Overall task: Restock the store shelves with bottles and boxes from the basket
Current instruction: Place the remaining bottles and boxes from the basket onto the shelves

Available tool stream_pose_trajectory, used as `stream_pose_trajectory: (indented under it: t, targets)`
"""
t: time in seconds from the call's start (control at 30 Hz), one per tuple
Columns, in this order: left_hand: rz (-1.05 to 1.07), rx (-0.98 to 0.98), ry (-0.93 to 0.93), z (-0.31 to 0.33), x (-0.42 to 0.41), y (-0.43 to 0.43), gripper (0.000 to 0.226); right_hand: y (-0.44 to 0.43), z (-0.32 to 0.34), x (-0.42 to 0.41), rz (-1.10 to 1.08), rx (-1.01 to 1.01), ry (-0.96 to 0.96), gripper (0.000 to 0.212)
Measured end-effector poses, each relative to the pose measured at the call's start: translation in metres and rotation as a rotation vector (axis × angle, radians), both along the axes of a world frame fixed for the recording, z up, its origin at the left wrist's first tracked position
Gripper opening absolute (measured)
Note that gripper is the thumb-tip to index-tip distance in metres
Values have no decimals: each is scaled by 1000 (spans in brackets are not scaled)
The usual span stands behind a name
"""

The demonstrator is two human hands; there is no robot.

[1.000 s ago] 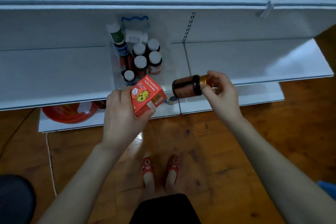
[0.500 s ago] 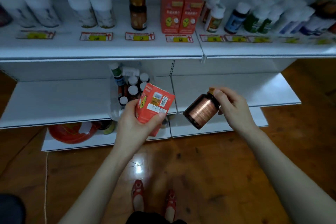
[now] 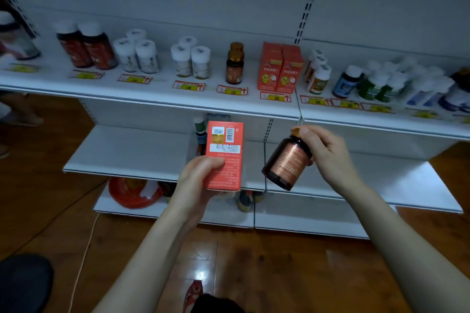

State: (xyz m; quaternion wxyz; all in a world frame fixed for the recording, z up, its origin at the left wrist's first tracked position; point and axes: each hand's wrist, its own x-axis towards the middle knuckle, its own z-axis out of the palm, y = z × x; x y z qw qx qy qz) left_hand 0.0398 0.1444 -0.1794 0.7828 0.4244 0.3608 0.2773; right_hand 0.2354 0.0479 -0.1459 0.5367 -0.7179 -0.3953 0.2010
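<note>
In the head view the left hand grips a red box upright at centre; at its 3 o'clock the right hand pinches a tilted brown bottle by its gold cap. The upper shelf at 12 o'clock already carries two matching boxes and one matching bottle, so restocking seems partly done, with both held items not yet shelved

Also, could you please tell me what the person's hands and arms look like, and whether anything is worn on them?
The left hand and the right hand wear no gloves. The left forearm and the right forearm are uncovered as far as the frame's edge, so no sleeves show. No watch, bracelet or ring is visible, though the light is dim.
</note>
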Motion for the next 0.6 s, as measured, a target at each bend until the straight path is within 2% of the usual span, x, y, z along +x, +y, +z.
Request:
stream_pose_trajectory:
  t: [0.07,0.17,0.23,0.37,0.47,0.6]
  targets:
    - [16,12,-8,0,-1,-3,39,-1,3,0,14,-6,-5,23]
    - [64,37,12,1,-7,-7,29,4,8,-4,62,-14,5,23]
    - [82,71,22,2,-14,-7,38,12,11,-9,103,-24,7,22]
    - [199,94,89,1,-34,-2,14,34,11,-22,198,-64,52,17]
    - [268,116,111,1,-54,11,13,59,12,-34,218,-89,158,16]
    - [345,142,153,2,-85,38,34,99,19,-57,234,-97,181,8]
